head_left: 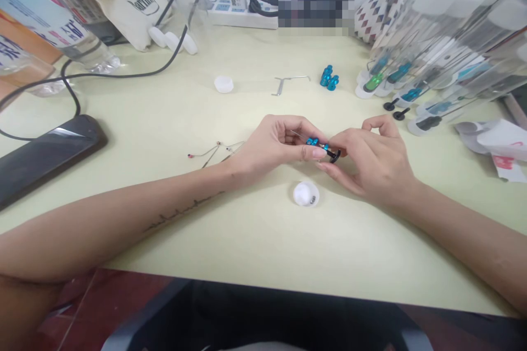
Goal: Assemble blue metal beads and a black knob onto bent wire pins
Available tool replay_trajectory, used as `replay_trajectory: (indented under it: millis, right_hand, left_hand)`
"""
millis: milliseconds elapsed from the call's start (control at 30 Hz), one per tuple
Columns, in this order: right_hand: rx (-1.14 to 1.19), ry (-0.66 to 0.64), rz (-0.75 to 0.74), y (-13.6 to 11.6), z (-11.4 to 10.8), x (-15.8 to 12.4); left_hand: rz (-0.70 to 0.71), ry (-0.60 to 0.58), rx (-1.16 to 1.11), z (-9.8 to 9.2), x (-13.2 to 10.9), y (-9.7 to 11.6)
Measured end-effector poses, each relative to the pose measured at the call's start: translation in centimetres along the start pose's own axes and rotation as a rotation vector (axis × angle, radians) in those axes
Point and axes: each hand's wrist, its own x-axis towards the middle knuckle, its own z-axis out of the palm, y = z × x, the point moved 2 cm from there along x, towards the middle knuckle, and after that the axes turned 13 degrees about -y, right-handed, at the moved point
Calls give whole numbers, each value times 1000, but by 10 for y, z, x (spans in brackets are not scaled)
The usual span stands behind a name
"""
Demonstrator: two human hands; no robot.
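Between the thumb and fingers of my left hand [274, 145] is a small blue metal fitting [313, 142]. A thin rod sticks out of it to the upper left, and a black disc-ended piece [335, 156] forms its right end. Around that black end, my right hand [376, 167] closes with thumb and index finger; its exact contact is partly hidden. Just below the hands sits a small white cap [304, 193] with something white in it. Several thin metal pins with small beaded ends [218, 143] lie beside my left wrist.
Behind the hands lie hex keys [282, 85], blue fittings [329, 79] and a white cap [224, 84]. Clear tubes [436, 60] with white caps crowd the right, near two black disc-ended pieces [400, 115]. A black case [53, 153] and cable [135, 74] are left.
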Motion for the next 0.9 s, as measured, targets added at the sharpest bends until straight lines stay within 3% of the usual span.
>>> replay_trajectory:
  millis: [167,433,600,900]
  right_hand:
    - [0,34,-16,-1,1,0]
    - [23,-24,-13,1,1,0]
    - [66,57,12,1,3,-3]
    - [36,61,15,1,2,-2]
  left_hand:
    - [3,-3,-5,0,0,0]
    - [23,4,12,-1,1,1]
    - [42,27,-10,1,1,3]
    - [26,46,12,2,0,3]
